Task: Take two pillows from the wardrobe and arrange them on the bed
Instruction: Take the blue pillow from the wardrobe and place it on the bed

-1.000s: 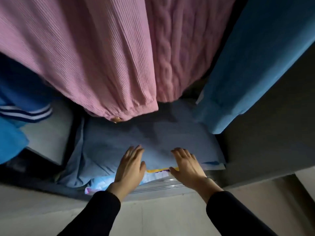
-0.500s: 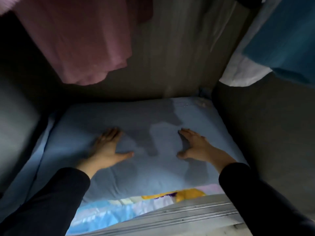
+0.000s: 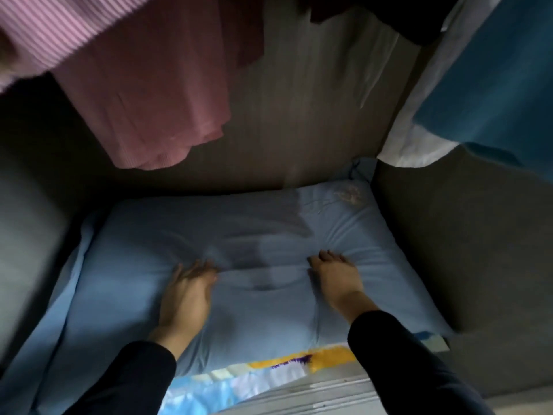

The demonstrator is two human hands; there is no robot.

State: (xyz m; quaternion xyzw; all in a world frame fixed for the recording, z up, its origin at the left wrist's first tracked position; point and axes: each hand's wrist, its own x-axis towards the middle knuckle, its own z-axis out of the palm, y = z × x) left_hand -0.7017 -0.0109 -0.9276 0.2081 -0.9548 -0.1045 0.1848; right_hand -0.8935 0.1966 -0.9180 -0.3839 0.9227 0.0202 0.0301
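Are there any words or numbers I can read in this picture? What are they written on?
None can be read.
The pale blue fabric pillow has a faint pinkish mark near its far right corner, too blurred to tell if it is writing.
The colourful printed cloth under the pillow shows yellow, blue and purple shapes, with no readable letters.
The left hand and right hand press on the pillow.

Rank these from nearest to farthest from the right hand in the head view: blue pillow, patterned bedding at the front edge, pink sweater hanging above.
1. Blue pillow: under the right hand, fingers digging into it.
2. Patterned bedding: beneath the pillow, at the wardrobe's front edge.
3. Pink sweater: hanging upper left.
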